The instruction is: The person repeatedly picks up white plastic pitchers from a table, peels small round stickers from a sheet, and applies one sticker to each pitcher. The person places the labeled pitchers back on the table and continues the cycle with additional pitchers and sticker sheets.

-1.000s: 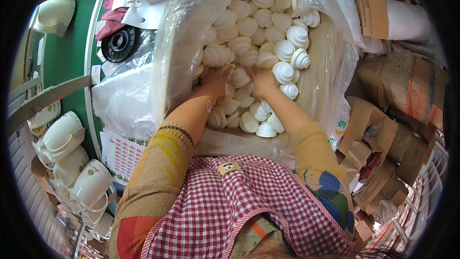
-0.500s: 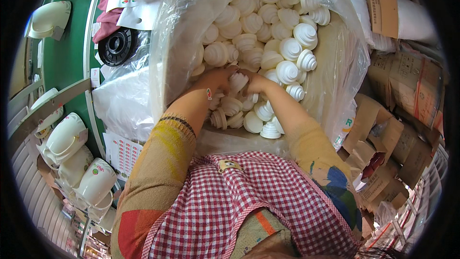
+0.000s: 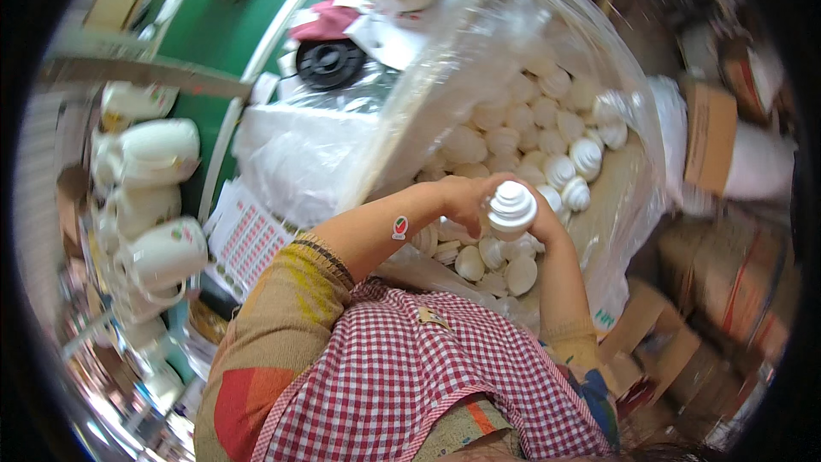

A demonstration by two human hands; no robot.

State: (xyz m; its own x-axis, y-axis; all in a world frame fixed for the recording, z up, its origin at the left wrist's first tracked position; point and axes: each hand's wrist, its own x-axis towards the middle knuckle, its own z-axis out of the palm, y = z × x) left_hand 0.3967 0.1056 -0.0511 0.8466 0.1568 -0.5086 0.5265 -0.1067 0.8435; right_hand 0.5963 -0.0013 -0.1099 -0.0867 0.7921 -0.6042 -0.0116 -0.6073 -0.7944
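Observation:
A white ribbed plastic lid [image 3: 510, 206] is lifted above a large clear plastic bag [image 3: 479, 60] full of several similar white lids [image 3: 530, 133]. My left hand [image 3: 464, 198] grips the lid from the left side. My right hand [image 3: 541, 221] is against its right side, mostly hidden behind it. Both forearms reach forward from my checked apron [image 3: 410, 385]. A small round sticker [image 3: 399, 227] sits on my left forearm.
White plastic kettle-like bodies [image 3: 150, 197] line the left side by a green conveyor [image 3: 231, 34]. A sheet of small stickers [image 3: 248, 244], a black round part [image 3: 331, 62] and a pink cloth [image 3: 329, 21] lie nearby. Brown cardboard boxes [image 3: 710, 265] stand at the right.
Both hands were down among the lids in the bag; now they have risen with one white lid held between them. The view has swung to the right.

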